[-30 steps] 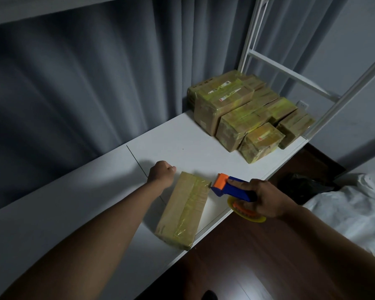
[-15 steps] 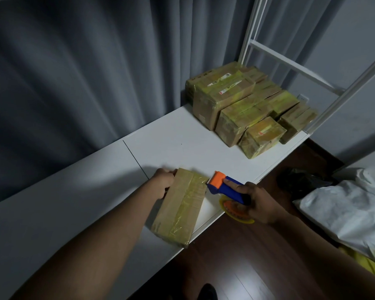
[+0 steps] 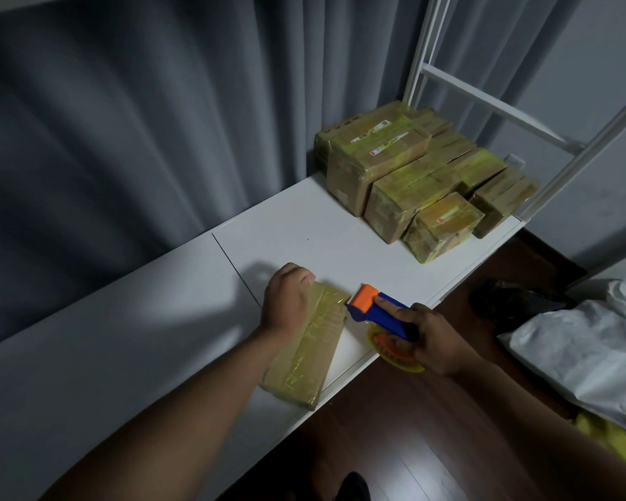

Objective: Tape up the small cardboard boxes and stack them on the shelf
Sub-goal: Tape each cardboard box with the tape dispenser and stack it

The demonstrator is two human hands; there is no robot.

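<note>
A long flat cardboard box (image 3: 306, 356) wrapped in clear tape lies on the white shelf (image 3: 304, 233), near its front edge. My left hand (image 3: 286, 300) rests on the box's far end, fingers curled over the far edge. My right hand (image 3: 430, 338) grips a blue tape dispenser (image 3: 380, 309) with an orange head; its toothed edge sits at the box's far right corner. A yellow-orange tape roll (image 3: 391, 350) shows under that hand. Several taped boxes (image 3: 412, 175) are stacked at the shelf's right end.
Grey curtains (image 3: 141, 139) hang behind the shelf. White frame bars (image 3: 485, 99) rise at the right end. Dark wooden floor (image 3: 412, 446) lies below, with a black bag (image 3: 510, 305) and white bedding (image 3: 586, 352) to the right.
My left hand moved from the shelf beside the box onto the box's far end. The dispenser head came closer to the box's far corner.
</note>
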